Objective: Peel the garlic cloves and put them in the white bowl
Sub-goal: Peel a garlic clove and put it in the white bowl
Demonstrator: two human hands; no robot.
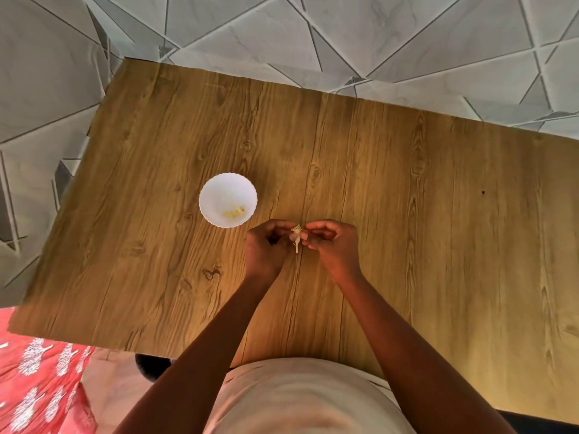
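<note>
Both hands meet over the middle of the wooden table [407, 214]. My left hand [266, 245] and my right hand [332, 242] pinch a small pale piece of garlic [296, 238] between their fingertips; a thin stem hangs down from it. To the left of the hands, a little farther back, stands the white bowl [219, 189] with a scalloped rim. A few yellowish peeled cloves [233, 212] lie in its bottom.
The table's left edge runs close past the bowl, with grey tiled floor [344, 32] beyond the far edge. A red patterned cloth [40, 377] lies at the lower left, below the table's near edge.
</note>
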